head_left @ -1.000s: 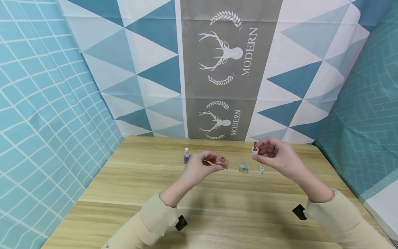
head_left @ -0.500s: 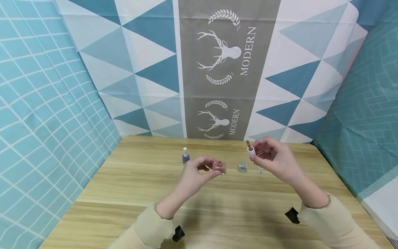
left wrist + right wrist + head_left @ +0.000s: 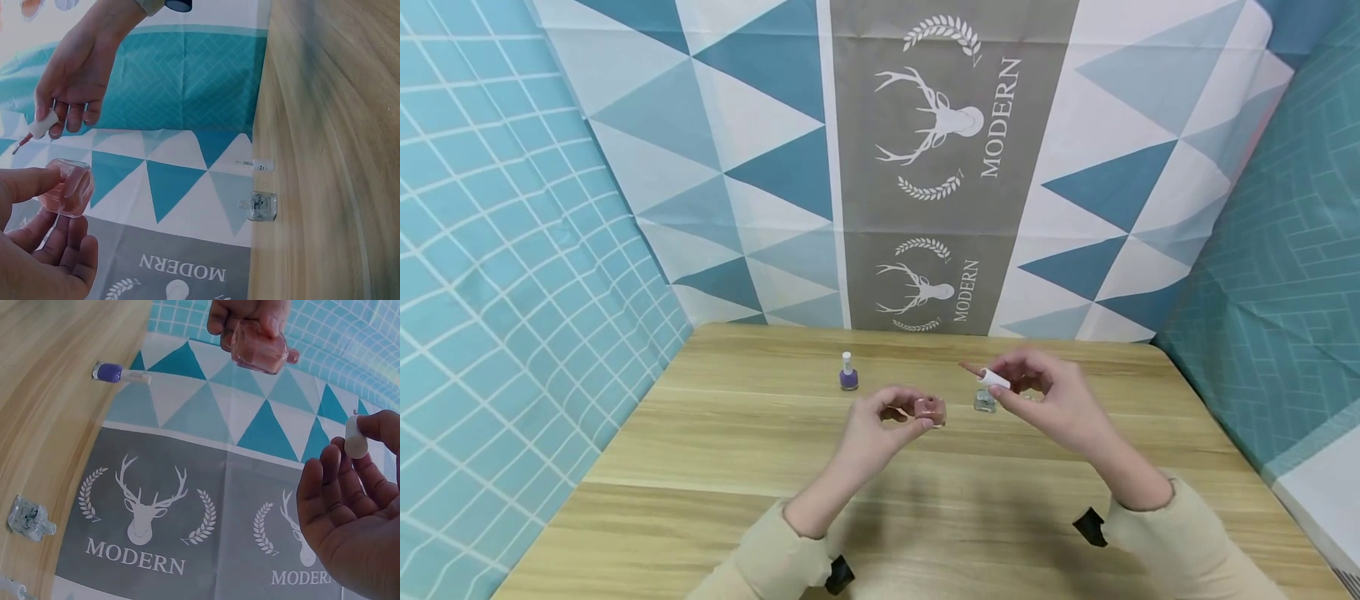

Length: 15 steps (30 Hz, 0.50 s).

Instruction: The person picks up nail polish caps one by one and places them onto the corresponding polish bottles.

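Observation:
My left hand (image 3: 883,425) pinches a pink nail polish bottle (image 3: 931,409) between thumb and fingers, raised over the table with its open neck up. To its right, my right hand (image 3: 1052,400) pinches the white nail polish cap (image 3: 996,379), whose pink-coated brush (image 3: 970,367) points left and slightly upward. In the left wrist view the cap (image 3: 44,125) and brush are apart from the bottle (image 3: 67,187). A clear glittery nail polish bottle (image 3: 985,402) without its cap stands behind the right hand. Its white brush cap (image 3: 262,165) lies close by on the table.
A purple nail polish bottle (image 3: 848,379) with a white cap stands toward the back, left of the hands. The wooden table (image 3: 737,433) meets a patterned cloth backdrop (image 3: 917,167) at the rear, with blue tiled cloth (image 3: 497,250) on the left side.
The right hand has moved left, and the cap has turned from brush-up to brush pointing left. The left hand has lowered slightly, bringing the purple bottle fully into view.

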Each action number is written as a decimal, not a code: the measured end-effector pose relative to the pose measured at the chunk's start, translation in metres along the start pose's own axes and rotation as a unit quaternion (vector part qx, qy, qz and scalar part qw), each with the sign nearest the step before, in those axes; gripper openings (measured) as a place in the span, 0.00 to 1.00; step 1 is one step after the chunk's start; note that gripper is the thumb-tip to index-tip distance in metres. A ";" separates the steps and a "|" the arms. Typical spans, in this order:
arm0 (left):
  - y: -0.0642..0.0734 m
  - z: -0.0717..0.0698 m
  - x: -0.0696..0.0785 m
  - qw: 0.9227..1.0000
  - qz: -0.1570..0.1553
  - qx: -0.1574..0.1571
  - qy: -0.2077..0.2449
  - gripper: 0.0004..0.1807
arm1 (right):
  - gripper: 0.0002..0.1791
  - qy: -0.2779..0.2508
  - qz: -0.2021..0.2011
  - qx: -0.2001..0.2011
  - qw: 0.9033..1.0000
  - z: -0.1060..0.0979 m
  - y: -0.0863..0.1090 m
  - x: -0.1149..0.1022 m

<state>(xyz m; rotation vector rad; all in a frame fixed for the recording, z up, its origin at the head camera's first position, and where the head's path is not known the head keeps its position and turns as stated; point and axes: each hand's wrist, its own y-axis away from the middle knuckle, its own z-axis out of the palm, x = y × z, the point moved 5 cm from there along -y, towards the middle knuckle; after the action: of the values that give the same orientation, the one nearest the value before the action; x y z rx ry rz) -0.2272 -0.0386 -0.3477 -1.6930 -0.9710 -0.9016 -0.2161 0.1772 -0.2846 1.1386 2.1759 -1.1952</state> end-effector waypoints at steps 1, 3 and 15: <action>0.000 0.000 0.000 1.000 -0.002 0.000 0.000 0.12 | 0.11 0.004 -0.006 0.000 1.000 0.001 0.000 0.000; 0.001 0.001 -0.001 1.000 -0.005 0.000 0.001 0.12 | 0.11 0.011 -0.018 0.001 1.000 0.003 0.001 0.000; 0.007 0.003 -0.003 1.000 -0.013 0.006 0.000 0.12 | 0.13 0.053 -0.072 0.000 0.996 0.012 0.003 -0.008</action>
<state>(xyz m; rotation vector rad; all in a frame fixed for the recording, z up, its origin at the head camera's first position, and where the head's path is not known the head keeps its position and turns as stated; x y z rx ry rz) -0.2222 -0.0381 -0.3538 -1.6733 -0.9982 -0.9121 -0.2094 0.1644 -0.2881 1.0826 2.3728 -1.2188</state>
